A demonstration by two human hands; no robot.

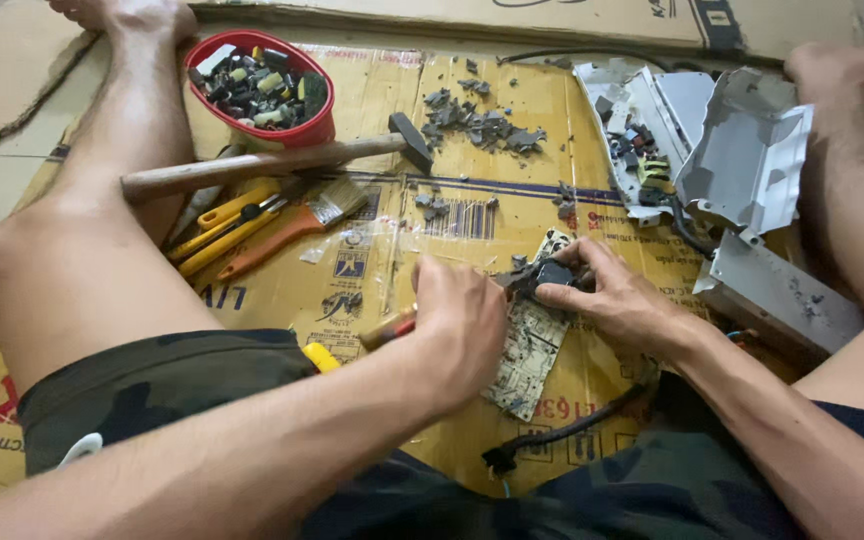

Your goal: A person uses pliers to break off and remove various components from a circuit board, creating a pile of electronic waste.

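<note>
Your left hand point(462, 325) grips a red-handled tool point(392, 328) while right hand point(617, 300) fingers pinch the black component point(552, 275), pinning the pale printed circuit board point(532, 340) against prying.

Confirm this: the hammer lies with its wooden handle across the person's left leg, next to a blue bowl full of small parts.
Not quite. The bowl is red, not blue, as the head view shows. The rest holds: the hammer lies with its wooden handle across the left leg, next to that bowl of small parts.

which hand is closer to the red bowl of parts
Left. The left hand works below and right of the red bowl; the right hand is farther right, on the circuit board.
</note>
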